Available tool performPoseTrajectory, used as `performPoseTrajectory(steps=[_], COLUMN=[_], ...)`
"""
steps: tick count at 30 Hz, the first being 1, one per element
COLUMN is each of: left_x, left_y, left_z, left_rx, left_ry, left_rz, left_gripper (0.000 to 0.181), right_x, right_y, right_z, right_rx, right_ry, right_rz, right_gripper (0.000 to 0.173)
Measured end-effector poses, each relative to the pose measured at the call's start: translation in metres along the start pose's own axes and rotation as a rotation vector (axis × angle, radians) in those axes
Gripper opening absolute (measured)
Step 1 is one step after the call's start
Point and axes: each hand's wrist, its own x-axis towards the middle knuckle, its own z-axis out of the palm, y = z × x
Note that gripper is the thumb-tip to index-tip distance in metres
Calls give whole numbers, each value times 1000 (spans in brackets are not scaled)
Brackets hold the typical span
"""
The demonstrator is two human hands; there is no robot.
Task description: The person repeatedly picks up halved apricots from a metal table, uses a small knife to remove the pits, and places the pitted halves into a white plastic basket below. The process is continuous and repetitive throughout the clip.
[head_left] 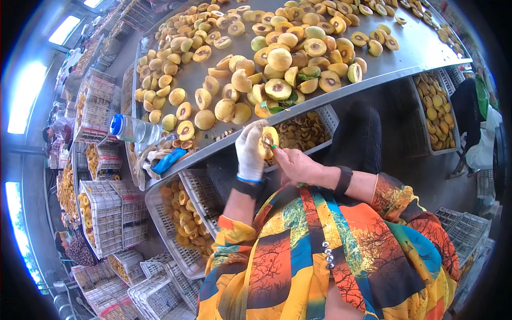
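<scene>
My left hand, in a white knit glove with a blue hem, grips a yellow peach half, cut face toward my right hand. My bare right hand closes on a small tool with a green handle; its tip is against the centre of the cut face. Both hands are just off the near edge of the metal table. Below them, a crate holds many small brown-yellow pieces. Many peaches, mostly halved, with some green leaves, lie piled on the table.
A clear bottle with a blue lid lies by gloves and a blue cloth at the table's left corner. Crates of peach halves stand left and right. Stacked crates fill the left floor. Other people are nearby.
</scene>
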Motion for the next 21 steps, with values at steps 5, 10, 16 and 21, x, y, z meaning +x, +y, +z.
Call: performPoseTrajectory(steps=[5, 10, 16, 21], left_x=[25, 18, 0, 0], left_y=[7, 15, -27, -23], left_z=[-29, -20, 6, 11], left_rx=[-93, -286, -263, -443], left_ry=[-523, -376, 224, 206], left_rz=[-500, -384, -116, -320], left_gripper=[38, 61, 42, 37], right_x=[-3, 3, -4, -4], right_y=[0, 6, -9, -9], right_z=[-10, -11, 3, 11], right_rx=[-126, 73, 111, 319], right_ry=[-175, -86, -37, -48], right_rz=[107, 104, 140, 296], right_gripper=[55, 50, 33, 24])
